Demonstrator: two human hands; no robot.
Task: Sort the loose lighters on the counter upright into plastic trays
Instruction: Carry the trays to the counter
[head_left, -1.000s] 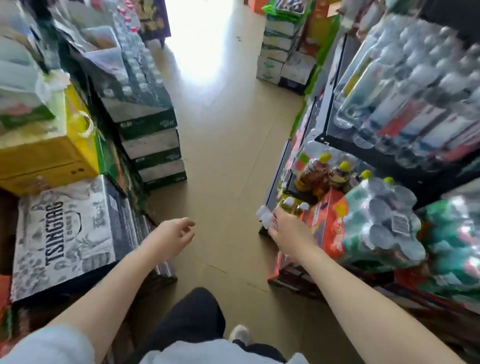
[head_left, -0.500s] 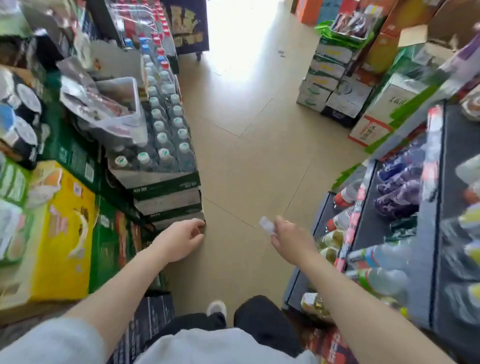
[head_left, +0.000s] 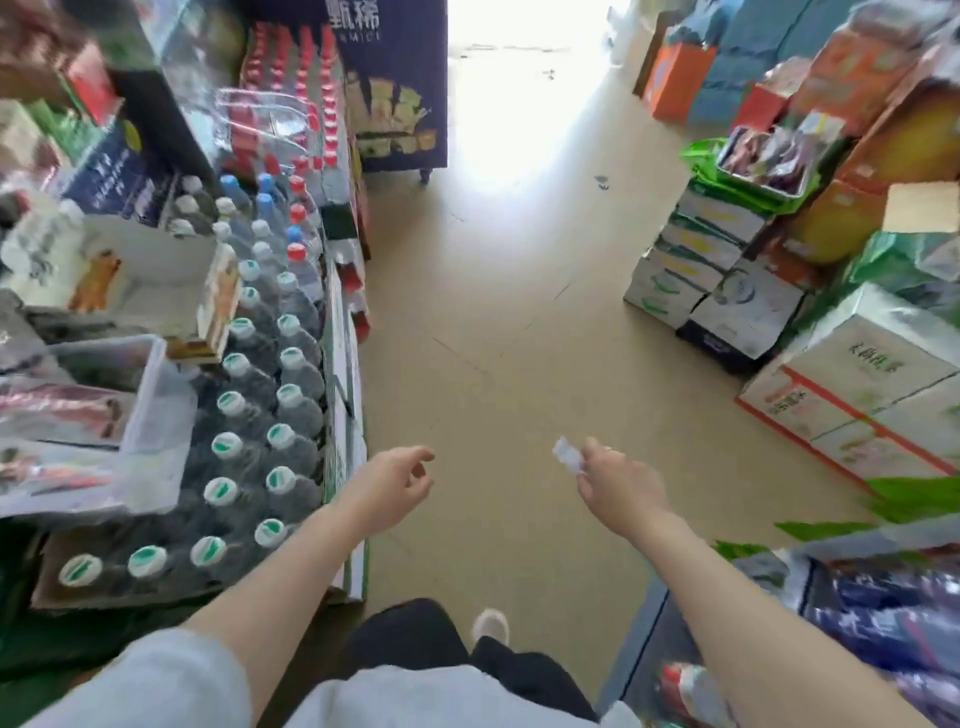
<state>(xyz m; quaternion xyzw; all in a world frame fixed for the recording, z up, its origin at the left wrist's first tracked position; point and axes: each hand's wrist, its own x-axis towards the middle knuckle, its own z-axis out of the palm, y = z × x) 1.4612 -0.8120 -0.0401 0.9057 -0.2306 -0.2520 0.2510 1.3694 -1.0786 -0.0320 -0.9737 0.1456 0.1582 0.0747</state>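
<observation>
A tan floor (head_left: 493, 322) runs between stacked cartons (head_left: 722, 291) and crates of capped water bottles (head_left: 260, 415). Over it, the left hand (head_left: 387, 483) hangs empty with fingers loosely curled, while the right hand (head_left: 618, 483) pinches a small pale lighter (head_left: 567, 455), blurred.

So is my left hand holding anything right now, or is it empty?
Empty. The left hand hangs over the aisle floor with fingers loosely curled around nothing; only the right hand pinches a small pale item.
</observation>
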